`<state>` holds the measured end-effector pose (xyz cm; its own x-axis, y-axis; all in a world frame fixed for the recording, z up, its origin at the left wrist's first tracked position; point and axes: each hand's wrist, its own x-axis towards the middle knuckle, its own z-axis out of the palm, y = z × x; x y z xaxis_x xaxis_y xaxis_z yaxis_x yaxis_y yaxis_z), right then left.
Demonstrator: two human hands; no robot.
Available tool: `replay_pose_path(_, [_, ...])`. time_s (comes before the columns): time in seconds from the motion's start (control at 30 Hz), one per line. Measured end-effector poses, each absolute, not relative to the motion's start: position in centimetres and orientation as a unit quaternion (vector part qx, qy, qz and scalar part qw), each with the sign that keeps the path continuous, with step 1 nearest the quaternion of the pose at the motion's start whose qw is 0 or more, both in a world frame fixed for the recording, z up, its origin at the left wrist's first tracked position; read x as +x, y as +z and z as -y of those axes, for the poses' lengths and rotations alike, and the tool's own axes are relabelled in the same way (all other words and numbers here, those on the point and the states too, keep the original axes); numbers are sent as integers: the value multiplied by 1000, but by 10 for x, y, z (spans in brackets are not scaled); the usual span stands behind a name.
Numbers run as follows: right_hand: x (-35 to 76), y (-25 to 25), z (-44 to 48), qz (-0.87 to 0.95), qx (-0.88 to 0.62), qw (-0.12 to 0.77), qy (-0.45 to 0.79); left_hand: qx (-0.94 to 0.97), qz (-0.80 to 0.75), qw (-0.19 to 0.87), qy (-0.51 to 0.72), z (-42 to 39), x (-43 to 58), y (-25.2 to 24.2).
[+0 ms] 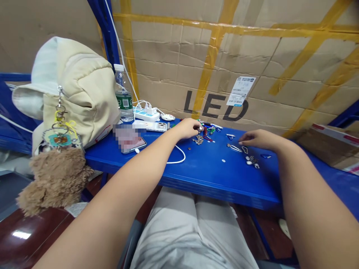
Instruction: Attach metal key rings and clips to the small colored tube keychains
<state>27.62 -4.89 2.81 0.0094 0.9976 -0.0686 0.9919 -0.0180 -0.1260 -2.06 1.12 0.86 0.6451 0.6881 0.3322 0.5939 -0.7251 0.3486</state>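
My left hand [190, 128] is at the pile of small items, its fingers closed together around something small that I cannot make out. Just below it lie several bronze-coloured metal pieces [198, 140]. Red, green and blue clips [211, 130] and pens are heaped to its right. My right hand [254, 139] hovers low over the blue table [207, 175], its fingertips near silver carabiners [235, 148]; whether they pinch anything is hidden. Dark and silver small parts [252, 161] lie below this hand, and a blue carabiner [266, 156] is to their right.
At the left stand a cream bag [84, 86] with a furry brown charm [56, 179] and a water bottle [123, 95]. A power strip [147, 114], two phones and a white cable [179, 157] lie beside them. A large carton [168, 56] rises behind; another box [333, 145] is right.
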Motion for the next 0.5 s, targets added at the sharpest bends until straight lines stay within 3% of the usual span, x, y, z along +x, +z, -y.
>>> replay_pose_path(0.4, [296, 29, 52, 659, -748, -4, 81, 911, -339, 108, 208, -10, -19, 8])
replay_pose_path(0.5, [302, 33, 60, 685, -727, 26, 50, 913, -335, 108, 206, -7, -19, 9])
